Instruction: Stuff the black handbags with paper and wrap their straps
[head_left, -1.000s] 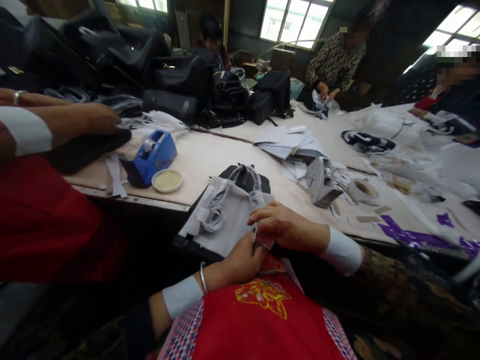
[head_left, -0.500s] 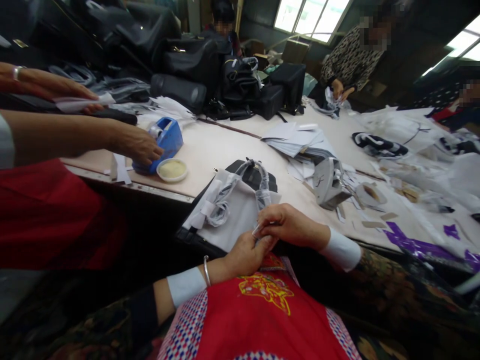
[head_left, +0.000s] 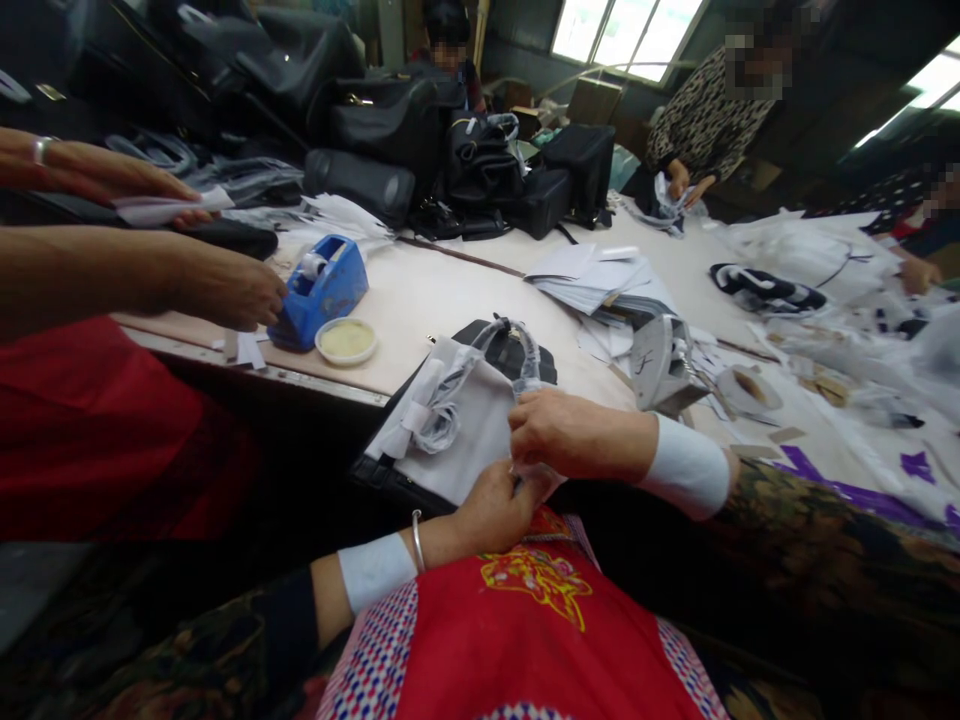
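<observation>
A black handbag (head_left: 517,355) lies at the table's front edge, its near face covered by a white sheet (head_left: 480,440). Its handle (head_left: 527,350) is wrapped in clear plastic, and a bundled strap (head_left: 435,425) in plastic rests on the sheet. My left hand (head_left: 499,508) is closed at the bag's lower right corner, thumb and fingers pinching a whitish, see-through plastic wrap (head_left: 551,482). Just above it, my right hand (head_left: 559,432) is closed with bent fingers near the handle's base, on the same wrap; its fingertips are partly hidden.
At left, a co-worker's hand (head_left: 240,290) is at a blue tape dispenser (head_left: 326,290); the other holds white paper. Nearby stands a dish of yellowish paste (head_left: 346,341). At right are stacked sheets (head_left: 592,275), a grey metal dispenser (head_left: 664,365) and a tape roll (head_left: 748,388). Black bags (head_left: 382,125) pile behind.
My right hand has shifted slightly up from my left, and more of the wrap shows between them. The co-worker's near hand has drawn left from the blue dispenser's front.
</observation>
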